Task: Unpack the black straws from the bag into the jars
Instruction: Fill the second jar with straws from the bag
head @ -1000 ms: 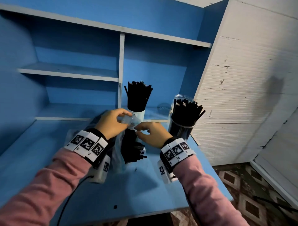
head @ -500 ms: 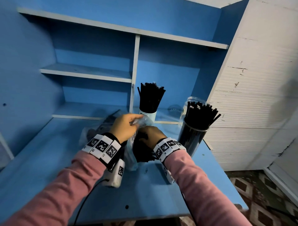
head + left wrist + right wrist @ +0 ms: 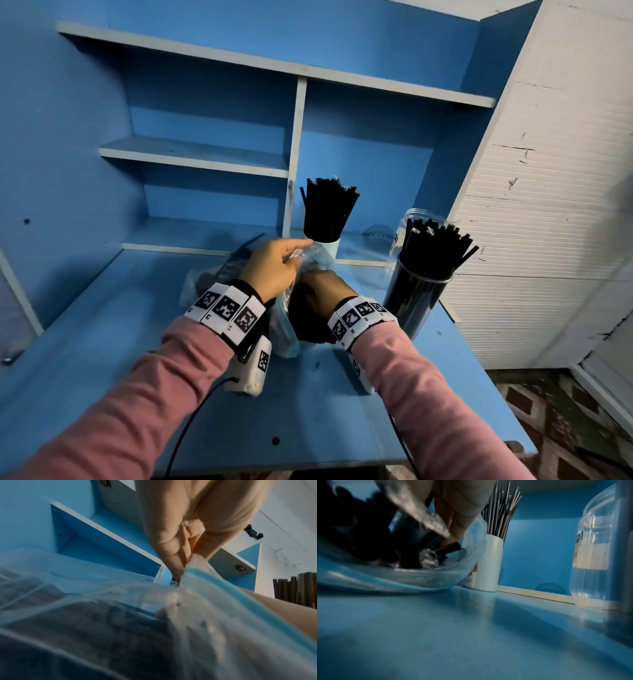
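Note:
A clear plastic bag with a blue zip strip lies on the blue desk, holding black straws. My left hand pinches the bag's upper edge and lifts it. My right hand reaches into the bag's mouth, its fingers curled among the straws. A white jar full of black straws stands behind the hands. A clear jar packed with straws stands at the right.
An empty clear jar stands behind the packed one, near the white panelled wall. Blue shelves rise at the back. More crumpled clear plastic lies left of my left hand. A cable runs off the desk's front edge.
My right hand has gone from the bag's top edge down into the bag among the straws. My left hand still holds the edge. The head view has shifted left.

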